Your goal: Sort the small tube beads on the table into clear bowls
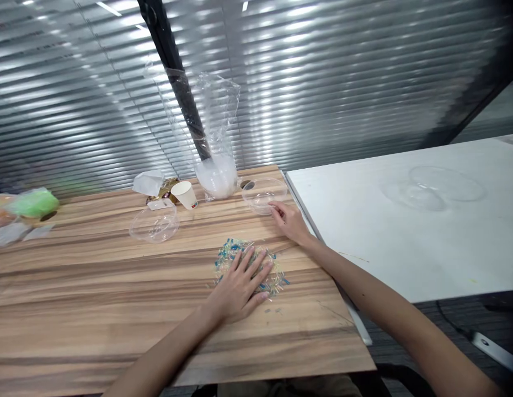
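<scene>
- Blue, clear and pale yellow bits, short and tube-like, lie in a loose, glinting pile (228,252) on the near right part of the wooden table, strays scattered at its edges.
- Over them the left hand (239,289) lies palm down, its fingers spread wide.
- Beyond the pile, the right hand (292,221) has thumb and fingers drawn together at the near rim of a clear bowl (251,202); I cannot tell whether it grips the rim or only touches it.
- Further left stand another clear bowl (151,227), a paper cup (184,194) and white stacked ware in a plastic bag (217,175).
- Brown, striped grain runs across the wooden table (95,309); a white table (343,231) adjoins it on the right, with clear plastic pieces (426,190) on top.
- Silvery slatted blinds (343,82) and a dark post (182,96) back the room.
</scene>
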Tool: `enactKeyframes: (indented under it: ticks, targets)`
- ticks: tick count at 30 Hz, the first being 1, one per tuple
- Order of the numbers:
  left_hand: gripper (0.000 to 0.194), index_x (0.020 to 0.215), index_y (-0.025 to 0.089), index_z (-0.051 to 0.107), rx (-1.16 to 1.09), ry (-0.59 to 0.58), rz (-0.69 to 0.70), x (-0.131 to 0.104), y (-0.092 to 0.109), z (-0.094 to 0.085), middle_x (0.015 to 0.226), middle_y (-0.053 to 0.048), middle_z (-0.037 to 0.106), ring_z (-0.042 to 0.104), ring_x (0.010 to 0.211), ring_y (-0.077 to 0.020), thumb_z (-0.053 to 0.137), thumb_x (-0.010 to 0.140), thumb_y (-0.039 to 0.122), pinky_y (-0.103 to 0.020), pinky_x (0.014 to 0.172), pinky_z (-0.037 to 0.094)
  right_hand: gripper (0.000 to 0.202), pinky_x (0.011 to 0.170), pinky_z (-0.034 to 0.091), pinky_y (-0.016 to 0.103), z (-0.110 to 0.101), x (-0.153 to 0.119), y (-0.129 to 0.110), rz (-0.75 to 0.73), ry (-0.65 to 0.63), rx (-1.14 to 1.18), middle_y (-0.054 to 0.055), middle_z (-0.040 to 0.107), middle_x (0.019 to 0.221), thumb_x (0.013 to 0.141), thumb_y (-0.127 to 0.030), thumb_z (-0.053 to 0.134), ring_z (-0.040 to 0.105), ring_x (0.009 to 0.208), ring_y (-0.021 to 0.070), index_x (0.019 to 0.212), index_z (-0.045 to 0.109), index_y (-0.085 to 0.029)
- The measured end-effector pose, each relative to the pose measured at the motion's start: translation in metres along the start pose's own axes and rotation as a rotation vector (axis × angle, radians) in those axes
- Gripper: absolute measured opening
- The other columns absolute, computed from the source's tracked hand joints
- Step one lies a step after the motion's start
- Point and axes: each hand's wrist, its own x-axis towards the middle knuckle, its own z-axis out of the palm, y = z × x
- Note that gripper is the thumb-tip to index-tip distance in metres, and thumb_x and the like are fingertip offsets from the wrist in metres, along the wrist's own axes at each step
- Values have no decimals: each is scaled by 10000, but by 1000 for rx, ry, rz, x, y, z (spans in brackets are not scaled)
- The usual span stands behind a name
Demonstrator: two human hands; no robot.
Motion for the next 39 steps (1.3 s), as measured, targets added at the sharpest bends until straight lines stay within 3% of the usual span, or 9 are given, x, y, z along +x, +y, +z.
enactKeyframes:
  ticks: [3,9,13,20,39]
  targets:
    - [603,1508,272,118,-6,3,16,-2,-3,0,1563,-57,121,23,1440,-309,341,981,461,-549,1146,101,259,733,506,319,0,0,0,10,-9,-9,53,720,935,903,-237,469,660,769,215,1079,657,-206]
    - [578,1507,261,124,49,65,-100,-7,-21,-11,1565,-63,116,28,1439,-312,306,992,448,-559,1138,93,274,762,514,335,-2,-1,-4,-2,-2,6,69,716,974,910,-237,448,664,801,226,1076,662,-195]
    - [557,1502,267,155,73,69,-151,-9,-28,-7,1565,-60,126,37,1441,-300,303,995,445,-543,1141,105,279,750,517,337,-2,-1,-4,6,-13,15,70,717,968,904,-237,448,664,792,227,1080,660,-194]
    - [549,1493,244,211,46,52,-74,-6,-24,1,1560,-57,156,44,1441,-296,306,993,448,-514,1155,95,275,712,507,310,-2,0,-2,0,-15,25,64,720,926,901,-227,453,661,752,209,1078,659,-185]
    - [593,1489,253,223,21,27,-118,-7,-15,0,1563,-69,126,51,1438,-319,334,969,515,-547,1144,84,288,654,477,313,3,-1,6,-66,26,8,64,719,843,904,-278,439,636,657,203,1047,664,-169]
